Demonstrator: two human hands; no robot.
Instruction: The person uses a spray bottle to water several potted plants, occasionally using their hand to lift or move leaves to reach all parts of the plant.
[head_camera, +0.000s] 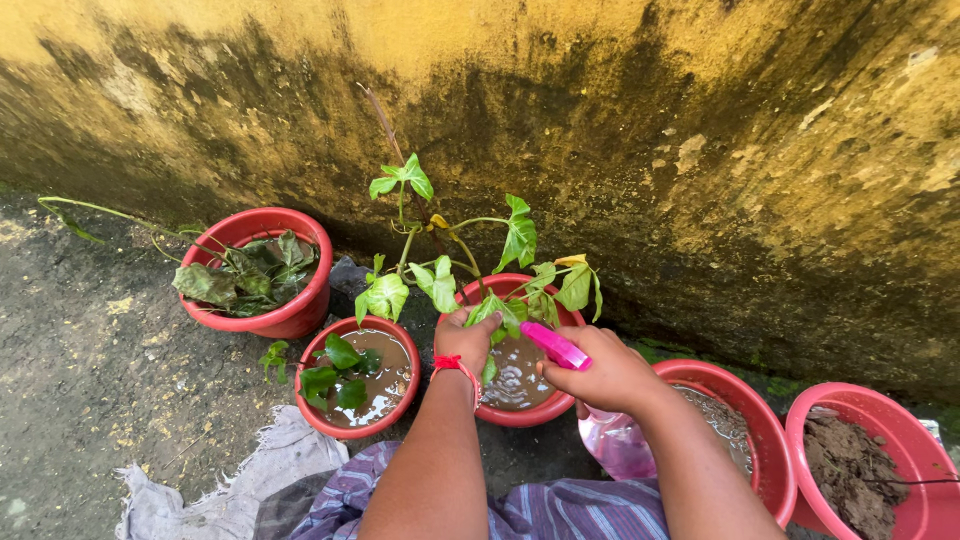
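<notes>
Red plastic all along the foot of a stained yellow wall (700, 120) — landmark: the middle pot (520, 405), brim-full of muddy, bubbled water, with a leggy green vine (520, 240) rising from it. Far left of that pot, a red pot of dark wilted leaves (262, 270); just left of it and almost touching, a smaller red pot (352, 378) with flooded soil and a few bright leaves. Over the middle pot's near-left rim, left hand (465, 338), red thread at the wrist, fingers curled around a low leaf (492, 310) of the vine. Over its right rim, right hand (605, 372), closed round the pink trigger of a spray bottle (556, 347) — nozzle aimed left at the held leaf, clear pinkish body hanging below the hand. Right of the middle pot, two more red pots: one (745, 420) wet and muddy, one (870, 460) with dry clumped earth. Below the middle pot, striped purple cloth (560, 510); lower left, grey rag (230, 490) on rough, damp concrete ground (90, 380).
</notes>
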